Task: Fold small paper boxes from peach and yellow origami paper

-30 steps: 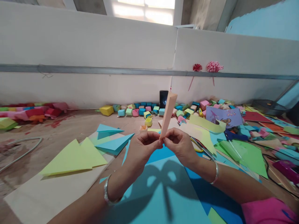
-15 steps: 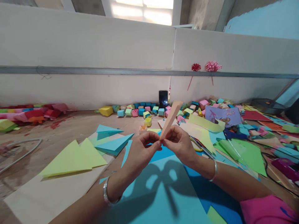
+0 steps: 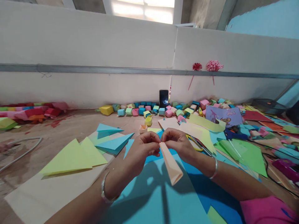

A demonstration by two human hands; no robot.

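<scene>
A long, narrow folded piece of peach paper [image 3: 171, 165] hangs toward me from my fingertips, its wide end low over a light blue sheet [image 3: 158, 196]. My left hand [image 3: 143, 149] and my right hand [image 3: 178, 143] are both closed in a pinch on its narrow tip, thumbs nearly touching. Each wrist wears a silver bangle. Both hands hover above the table.
Folded yellow-green [image 3: 72, 157] and blue triangles [image 3: 114, 143] lie at left on a beige board. A row of small coloured paper boxes [image 3: 144, 110] and a black phone [image 3: 163, 98] stand by the wall. Scissors [image 3: 198, 144], green sheets and paper clutter fill the right side.
The peach paper piece has flipped over: it pointed up and away before, and now points down toward me. Both hands stayed pinched on its tip and dropped slightly.
</scene>
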